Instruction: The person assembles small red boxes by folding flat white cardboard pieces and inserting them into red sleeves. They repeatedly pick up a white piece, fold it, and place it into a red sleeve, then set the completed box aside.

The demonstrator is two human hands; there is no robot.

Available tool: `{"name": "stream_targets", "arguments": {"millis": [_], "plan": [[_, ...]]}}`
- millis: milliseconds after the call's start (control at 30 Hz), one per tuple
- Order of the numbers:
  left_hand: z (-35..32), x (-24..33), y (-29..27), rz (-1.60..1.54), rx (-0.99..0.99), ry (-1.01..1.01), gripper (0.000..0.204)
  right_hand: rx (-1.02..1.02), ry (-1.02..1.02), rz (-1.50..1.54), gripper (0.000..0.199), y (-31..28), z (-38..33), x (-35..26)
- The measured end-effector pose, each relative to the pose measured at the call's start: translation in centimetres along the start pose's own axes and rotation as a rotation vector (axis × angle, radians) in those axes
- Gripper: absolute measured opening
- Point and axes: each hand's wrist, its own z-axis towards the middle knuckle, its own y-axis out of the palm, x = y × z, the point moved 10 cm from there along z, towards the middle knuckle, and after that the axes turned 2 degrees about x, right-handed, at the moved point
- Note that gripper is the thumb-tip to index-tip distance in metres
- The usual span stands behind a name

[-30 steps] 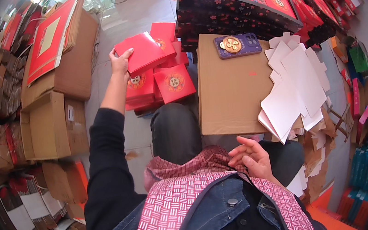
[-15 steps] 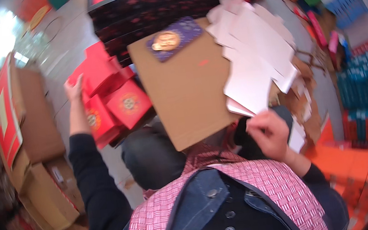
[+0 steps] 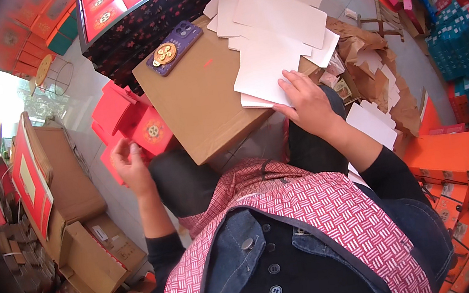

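Observation:
My right hand [image 3: 309, 104] lies with fingers stretched over the near right edge of a pile of flat white card box blanks [image 3: 269, 53]. They rest overlapping on a closed brown carton [image 3: 199, 103] in front of my knees. On its far left part is a purple phone [image 3: 182, 41] with a round gold ornament on its back. My left hand [image 3: 134, 168] hangs loosely curled, empty, thumb apart from the fingers, beside a heap of red boxes [image 3: 152, 130] with a round gold emblem.
Large black patterned trays [image 3: 164, 13] of red boxes stand beyond the carton. To the left are brown cartons [image 3: 71, 168]; orange boxes [image 3: 455, 156] are stacked at right. Crumpled brown paper [image 3: 370, 51] and more white blanks [image 3: 370, 122] lie by my right knee.
My left hand has drawn back from the far side of the red boxes toward my knee. My right hand has moved forward and left onto the white blanks; the view has shifted.

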Motion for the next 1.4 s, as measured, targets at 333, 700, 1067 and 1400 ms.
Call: {"name": "stream_targets", "arguments": {"millis": [333,700,1067,1400], "plan": [[-7.3,7.0,11.8,-0.049,-0.363,0.117,0.032,-0.122,-0.17,0.168,0.031,0.5,-1.1,1.0],[-13.4,15.1,22.5,0.105,-0.849,0.67,0.025,0.568,-0.391,0.462,0.013,-13.8,-7.2,-4.6],[-22.7,17.2,24.5,-0.508,-1.323,-0.151,0.019,-0.199,0.567,1.959,0.046,3.3,-8.7,5.4],[-27.1,8.8,27.3,-0.133,-1.14,-0.625,0.028,-0.708,0.603,1.588,0.035,-2.0,-10.8,6.3]]}}
